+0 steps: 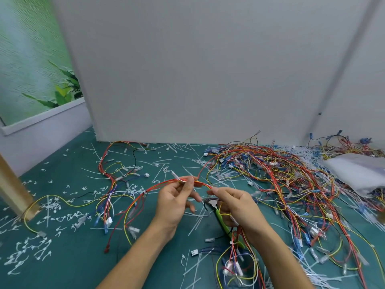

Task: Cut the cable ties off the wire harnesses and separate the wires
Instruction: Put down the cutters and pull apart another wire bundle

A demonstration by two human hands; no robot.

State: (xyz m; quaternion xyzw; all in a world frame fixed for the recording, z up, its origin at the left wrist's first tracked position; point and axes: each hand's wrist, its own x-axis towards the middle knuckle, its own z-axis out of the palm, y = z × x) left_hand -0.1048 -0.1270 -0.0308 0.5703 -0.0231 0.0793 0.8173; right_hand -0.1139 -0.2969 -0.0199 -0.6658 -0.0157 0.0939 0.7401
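Two bare hands work above a teal-green table [68, 155] strewn with wiring, seen from the person's own head. Between them they hold one wire harness [164, 183], a thin bundle of red, yellow and white wires, raised a little off the table near the middle of the view. The left hand [177, 203] pinches the bundle between thumb and forefinger, its other fingers loosely curled below. The right hand [239, 209] pinches the same bundle just to the right, thumb and forefinger closed on it close to a small white cable tie [214, 186]. The right hand's remaining fingers curl around a pair of green-handled cutters [220, 219], whose dark metal head pokes out beside the palm, pointing left. The harness trails down left onto the table and also loops beneath the right wrist. A second harness [111, 178] lies flat on the table to the left, well apart from the hands. A large tangled pile of harnesses [281, 180] with red, yellow, blue and black wires fills the right side. Snipped white cable tie pieces [52, 215] litter the table, thickest at lower left. A crumpled clear plastic bag [358, 172] rests on the pile at far right. A plain white panel [208, 69] stands upright behind the table, and a wooden post [12, 188] rises at the left edge.
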